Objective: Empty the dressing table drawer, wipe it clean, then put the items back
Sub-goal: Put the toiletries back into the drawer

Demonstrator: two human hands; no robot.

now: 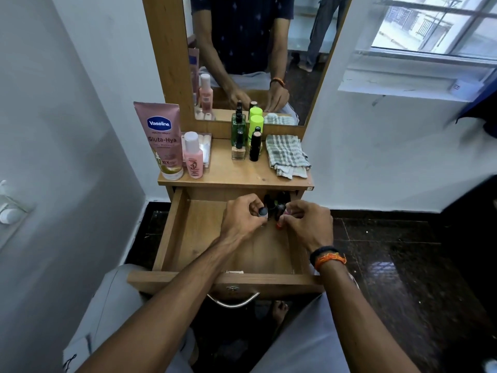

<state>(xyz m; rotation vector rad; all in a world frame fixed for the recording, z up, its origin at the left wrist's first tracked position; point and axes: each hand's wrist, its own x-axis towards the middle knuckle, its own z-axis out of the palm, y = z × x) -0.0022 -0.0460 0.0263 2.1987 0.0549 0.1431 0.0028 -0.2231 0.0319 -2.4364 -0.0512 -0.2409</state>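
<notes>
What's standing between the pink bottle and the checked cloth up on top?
In the head view, a cluster of small bottles stands between the pink bottle and the checked cloth.

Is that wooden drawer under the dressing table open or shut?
Open. The wooden drawer is pulled out towards the person, its inside visible, with the left hand and right hand reaching into it.
</notes>
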